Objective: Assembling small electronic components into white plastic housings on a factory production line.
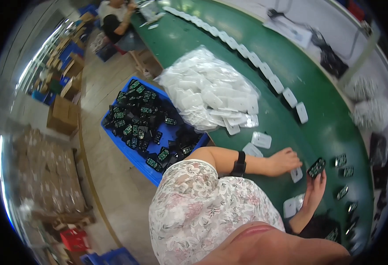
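My left hand (284,162), with a black band at the wrist, is over the green table. Its fingers are bent and closed around the edge of a small white plastic cover (296,175); part of their grip is hidden. To the right, my right hand (316,191) holds up a black plastic housing with a green circuit board (316,168) between thumb and fingers. Two white covers (261,140) lie near my left wrist, one overlapping the other. More white covers (290,207) rest beside my right forearm.
A clear bag heaped with white covers (211,88) sits on the green table (286,132). A line of white covers (275,84) follows the far side. Several black circuit-board housings (342,191) lie at right. A blue bin (134,161) of housings stands left; another person (116,26) sits beyond.
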Demonstrator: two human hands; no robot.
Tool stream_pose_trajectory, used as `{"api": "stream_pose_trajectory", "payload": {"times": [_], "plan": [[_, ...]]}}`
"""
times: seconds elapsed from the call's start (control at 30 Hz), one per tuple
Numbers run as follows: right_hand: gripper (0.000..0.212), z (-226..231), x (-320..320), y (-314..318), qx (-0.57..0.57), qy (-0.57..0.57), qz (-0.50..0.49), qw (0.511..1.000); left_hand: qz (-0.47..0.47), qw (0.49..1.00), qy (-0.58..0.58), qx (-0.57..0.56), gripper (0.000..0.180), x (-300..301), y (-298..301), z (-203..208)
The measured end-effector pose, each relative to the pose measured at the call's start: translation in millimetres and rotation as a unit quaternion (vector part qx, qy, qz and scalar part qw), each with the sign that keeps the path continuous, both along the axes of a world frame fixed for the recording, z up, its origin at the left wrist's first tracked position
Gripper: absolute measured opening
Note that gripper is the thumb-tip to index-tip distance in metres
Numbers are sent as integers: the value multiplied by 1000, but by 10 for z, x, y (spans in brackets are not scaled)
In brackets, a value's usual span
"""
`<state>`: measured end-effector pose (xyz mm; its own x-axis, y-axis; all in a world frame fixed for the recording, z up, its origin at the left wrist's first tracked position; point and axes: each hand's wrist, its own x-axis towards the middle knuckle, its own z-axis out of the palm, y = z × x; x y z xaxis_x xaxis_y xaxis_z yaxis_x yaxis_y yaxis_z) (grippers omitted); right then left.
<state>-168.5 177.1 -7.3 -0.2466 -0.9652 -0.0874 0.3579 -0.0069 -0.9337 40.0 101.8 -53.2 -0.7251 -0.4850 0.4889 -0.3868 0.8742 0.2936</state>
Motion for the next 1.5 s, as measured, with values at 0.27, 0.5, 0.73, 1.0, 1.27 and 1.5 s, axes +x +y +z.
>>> {"api": "stream_pose_trajectory", "payload": {"times": [0.27, 0.5, 0.73, 1.0, 1.27, 1.5], "plan": [[38, 200, 233, -151, 20, 188, -75, 979, 0, 989, 115, 97, 53, 187, -220, 153], [39, 243, 324, -4, 6, 407, -18, 913, -35, 947, 176, 268, 51, 192, -229, 141], [42, 228, 469, 21, -61, 577, 38, 813, -43, 946, 126, 295, 52, 253, -164, 288], [43, 186, 609, 45, -52, 646, 1, 762, -71, 988, -7, 134, 55, 266, -126, 421], [36, 292, 118, -220, 79, 400, 137, 903, 9, 999, -21, 45, 52, -77, -66, 377], [48, 226, 451, -119, 6, 45, -2, 999, 45, 800, 211, 559, 25, -69, -159, 516]]}}
